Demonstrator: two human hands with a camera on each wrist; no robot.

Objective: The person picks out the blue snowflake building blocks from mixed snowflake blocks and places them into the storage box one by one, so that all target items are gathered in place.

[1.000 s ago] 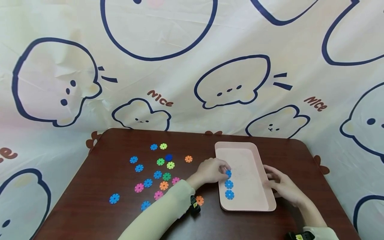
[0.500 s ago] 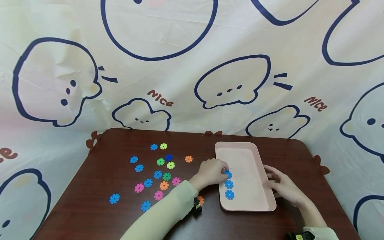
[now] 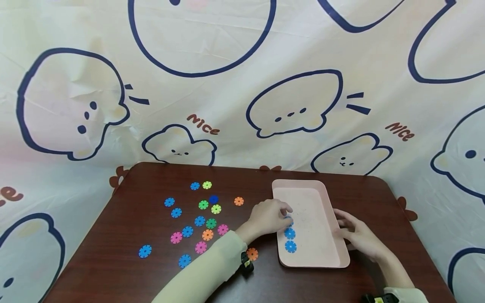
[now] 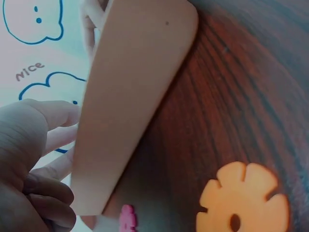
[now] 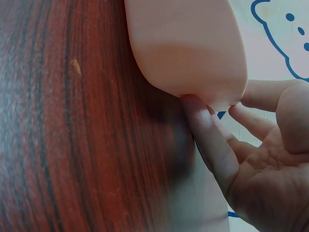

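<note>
My left hand [image 3: 267,216] reaches over the left rim of a shallow pale pink tray [image 3: 314,248]. Thumb and forefinger stand apart above a blue notched disc [image 3: 289,219], which they partly cover. Below it, a blue disc [image 3: 289,233] and another blue disc [image 3: 290,246] continue a column along the tray's left side. In the left wrist view, the tray's outer wall [image 4: 125,96] hides those fingertips. My right hand [image 3: 360,235] rests against the tray's right side. The right wrist view has its thumb [image 5: 200,113] at the wall's lower edge, the other fingers by the rim.
Loose notched discs lie left of the tray on the dark wooden table [image 3: 113,273]: several blue ones, pink, green, yellow-green and orange. One orange disc [image 3: 252,254] is beside my left wrist. A patterned cloth [image 3: 227,97] hangs behind the table.
The left thumb and forefinger, earlier pinching the top blue disc, have spread apart over it; the disc stays at the head of the column. The right hand keeps its place at the tray.
</note>
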